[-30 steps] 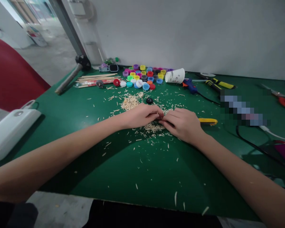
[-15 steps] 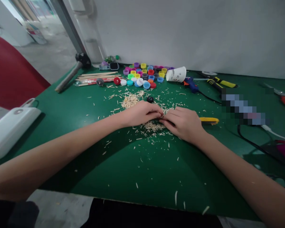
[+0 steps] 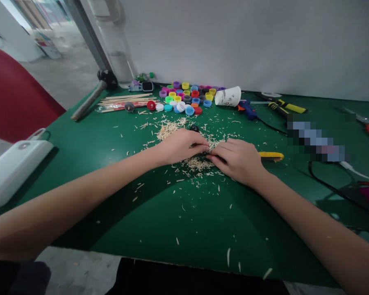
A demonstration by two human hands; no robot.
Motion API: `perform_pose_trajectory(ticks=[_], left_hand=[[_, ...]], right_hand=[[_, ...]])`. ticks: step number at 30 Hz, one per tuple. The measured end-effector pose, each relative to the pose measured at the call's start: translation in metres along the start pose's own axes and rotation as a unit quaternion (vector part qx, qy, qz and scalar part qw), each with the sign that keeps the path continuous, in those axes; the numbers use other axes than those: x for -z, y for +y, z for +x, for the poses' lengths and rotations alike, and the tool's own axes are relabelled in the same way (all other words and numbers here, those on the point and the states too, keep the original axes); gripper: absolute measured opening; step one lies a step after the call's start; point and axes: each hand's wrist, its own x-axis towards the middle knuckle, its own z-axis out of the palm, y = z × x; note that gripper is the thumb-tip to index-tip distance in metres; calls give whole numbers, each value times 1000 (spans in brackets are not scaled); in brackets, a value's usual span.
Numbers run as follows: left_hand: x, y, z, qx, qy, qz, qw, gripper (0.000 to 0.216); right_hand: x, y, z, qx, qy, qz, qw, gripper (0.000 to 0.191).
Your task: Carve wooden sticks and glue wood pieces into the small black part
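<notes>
Over a scatter of pale wood shavings (image 3: 198,164), my two hands meet almost fingertip to fingertip. My left hand (image 3: 183,145) has its thumb and fingers pinched together, a little above the shavings. Facing it, my right hand (image 3: 238,159) is closed, with thumb and index finger pressed together. Whatever small thing lies between the fingertips is too hidden to name. A yellow handle (image 3: 271,156) sticks out behind my right hand; whether the hand grips it I cannot tell. Just beyond my left hand sits a small black round piece (image 3: 194,128).
Colourful bottle caps (image 3: 187,98) cover the back of the green table (image 3: 184,221). A paper cup (image 3: 228,96) lies beside a blue glue gun (image 3: 249,110). Wooden sticks (image 3: 126,100) and a mallet (image 3: 94,96) are at back left, a white power bank (image 3: 18,170) at left.
My left hand has shifted very slightly left and up, its fingertips a little farther from my right hand. My right hand stays in place.
</notes>
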Motion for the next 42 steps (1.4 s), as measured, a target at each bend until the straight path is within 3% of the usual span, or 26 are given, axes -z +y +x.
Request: perform_pose_trajectory(ticks=[42], left_hand=[[-1, -1, -1, -14, -11, -29, 999, 30]], right_hand=[[0, 2, 0, 7, -11, -6, 1000, 26]])
